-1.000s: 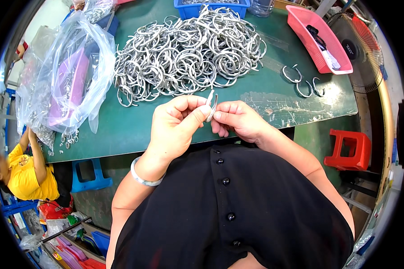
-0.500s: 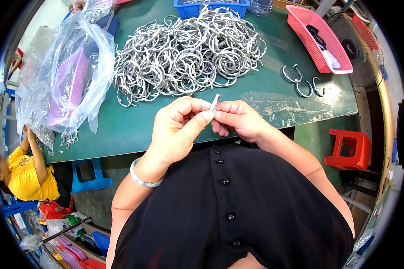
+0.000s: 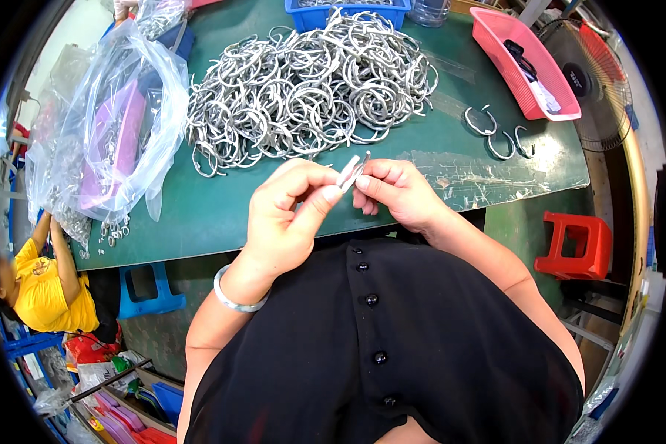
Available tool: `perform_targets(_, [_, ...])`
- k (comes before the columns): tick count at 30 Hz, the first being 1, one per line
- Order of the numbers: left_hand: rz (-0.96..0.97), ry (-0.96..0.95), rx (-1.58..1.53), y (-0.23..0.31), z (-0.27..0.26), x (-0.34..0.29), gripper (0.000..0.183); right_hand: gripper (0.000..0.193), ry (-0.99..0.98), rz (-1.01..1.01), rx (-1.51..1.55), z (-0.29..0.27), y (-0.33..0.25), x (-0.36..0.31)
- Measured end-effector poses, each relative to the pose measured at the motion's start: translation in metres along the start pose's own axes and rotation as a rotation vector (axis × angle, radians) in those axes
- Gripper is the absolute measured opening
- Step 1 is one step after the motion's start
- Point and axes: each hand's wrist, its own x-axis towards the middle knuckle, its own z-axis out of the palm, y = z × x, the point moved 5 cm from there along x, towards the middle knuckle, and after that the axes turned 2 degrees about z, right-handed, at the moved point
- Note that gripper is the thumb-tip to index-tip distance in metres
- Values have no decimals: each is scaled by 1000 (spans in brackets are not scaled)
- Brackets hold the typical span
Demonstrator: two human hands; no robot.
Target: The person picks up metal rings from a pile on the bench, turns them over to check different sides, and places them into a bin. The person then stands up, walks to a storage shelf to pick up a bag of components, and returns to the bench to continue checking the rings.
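Observation:
In front of my black shirt, above the near table edge, both hands meet. My left hand [image 3: 288, 211] is closed, pinching a slim silvery metal piece [image 3: 348, 172] between thumb and forefinger. My right hand [image 3: 401, 194] is closed too, with thumb and fingertips gripping a narrow metal piece [image 3: 364, 164] that tilts against the first. Both look like open metal rings seen edge-on; whether they are joined I cannot tell. Just beyond my fingers lies a large heap of silvery open metal rings [image 3: 311, 92]. A few loose open rings [image 3: 502, 146] lie apart on the right.
The green table [image 3: 185, 237] carries a clear plastic bag [image 3: 166, 126] around a purple tray [image 3: 115, 144] at left. A blue bin [image 3: 311, 18] stands behind the heap, a pink basket [image 3: 488, 52] back right. A fan [image 3: 581, 81], red stool [image 3: 573, 246] and seated co-worker [image 3: 52, 288] flank the table.
My hands have drawn slightly apart, the left shifting a little left. The metal between them now shows as two separate tips instead of one.

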Motion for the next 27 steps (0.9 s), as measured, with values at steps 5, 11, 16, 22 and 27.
perform_targets(5, [-202, 248, -159, -31, -13, -4, 10, 15, 120, -194, -92, 0, -17, -7])
perform_targets(11, [-418, 224, -614, -60, -4, -9, 12, 8, 133, -564, -509, 13, -46, -18])
perform_targets(16, [-421, 178, -725, -64, 1, -9, 11, 7, 115, -583, -531, 16, -49, -19])
perform_targets(22, [-473, 183, -784, -65, 2, -12, 9, 6, 88, -591, -562, 20, -53, -19])
perform_targets(27, [-486, 190, -808, -65, 0, -14, 9, 8, 80, -553, -523, 20, -53, -17])
